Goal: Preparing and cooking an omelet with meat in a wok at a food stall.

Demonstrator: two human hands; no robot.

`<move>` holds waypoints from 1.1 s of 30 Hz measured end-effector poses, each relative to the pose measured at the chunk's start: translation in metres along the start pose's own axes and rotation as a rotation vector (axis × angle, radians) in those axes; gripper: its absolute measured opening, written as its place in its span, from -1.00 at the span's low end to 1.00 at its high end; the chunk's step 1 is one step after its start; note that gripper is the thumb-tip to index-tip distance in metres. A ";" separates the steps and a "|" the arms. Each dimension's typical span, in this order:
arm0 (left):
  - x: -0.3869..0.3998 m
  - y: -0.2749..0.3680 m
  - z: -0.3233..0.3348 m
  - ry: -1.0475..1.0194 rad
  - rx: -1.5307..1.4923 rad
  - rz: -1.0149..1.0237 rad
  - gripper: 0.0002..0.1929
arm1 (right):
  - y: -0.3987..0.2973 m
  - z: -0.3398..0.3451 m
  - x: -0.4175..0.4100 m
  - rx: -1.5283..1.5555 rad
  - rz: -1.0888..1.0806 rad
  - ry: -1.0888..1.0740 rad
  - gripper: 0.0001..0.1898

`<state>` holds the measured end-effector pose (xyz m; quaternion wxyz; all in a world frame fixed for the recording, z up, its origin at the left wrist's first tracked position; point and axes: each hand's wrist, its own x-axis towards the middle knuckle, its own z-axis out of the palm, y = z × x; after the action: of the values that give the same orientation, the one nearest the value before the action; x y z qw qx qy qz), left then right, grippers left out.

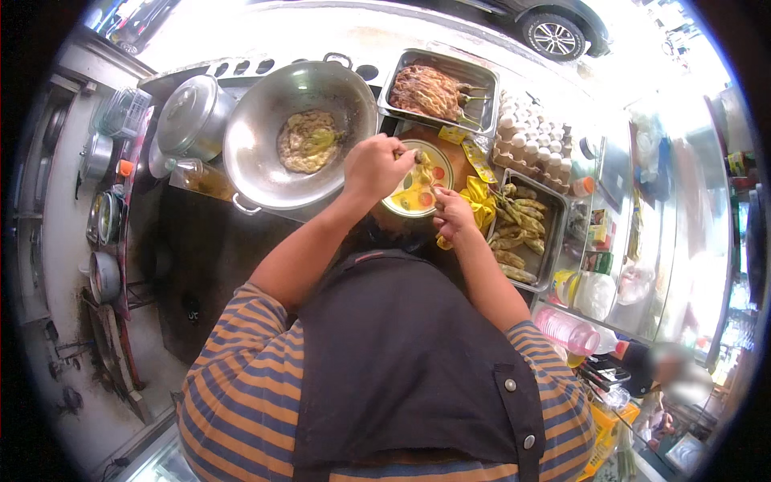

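Observation:
My left hand (379,167) pinches the stem end of a peeled eggplant (424,167) over a round patterned plate (446,158) that holds yellow beaten egg. At the plate's right edge, my right hand (452,212) has its fingers closed on something thin, perhaps a utensil handle, mostly hidden by the fingers. Left of the plate, a large metal wok (253,144) holds an egg-coated eggplant (308,141). Several peeled eggplants (521,220) lie in a metal tray (549,265) on the right. Cooked, browned eggplants (426,92) with stems fill part of another tray (488,78) behind the plate.
Stacked egg cartons (503,158) with white eggs stand at the back right. A yellow plastic bag (479,202) lies between the plate and right tray. A lidded pot (191,117) and an oil bottle (196,172) stand left of the wok. Another person (641,367) is at the lower right.

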<state>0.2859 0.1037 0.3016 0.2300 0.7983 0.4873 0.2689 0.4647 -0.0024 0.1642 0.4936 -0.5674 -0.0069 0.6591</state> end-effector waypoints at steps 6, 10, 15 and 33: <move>-0.057 -0.058 0.027 0.028 -0.178 -0.247 -0.72 | -0.027 -0.046 -0.003 -0.966 -0.521 0.323 -0.78; -0.090 -0.096 0.060 -0.025 -0.167 -0.378 -0.69 | -0.051 -0.038 -0.044 -1.558 -0.726 0.418 -0.79; -0.102 -0.113 0.074 -0.023 -0.169 -0.502 -0.66 | -0.051 -0.018 -0.061 -1.619 -0.827 0.468 -0.85; -0.112 -0.083 0.103 -0.006 0.028 -0.253 -0.66 | -0.024 -0.029 -0.077 -1.517 -1.285 0.325 -0.73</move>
<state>0.2562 0.0269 0.1490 0.2525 0.7344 0.5871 0.2284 0.4916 -0.0571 0.2245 0.2588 -0.7034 -0.6619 0.0041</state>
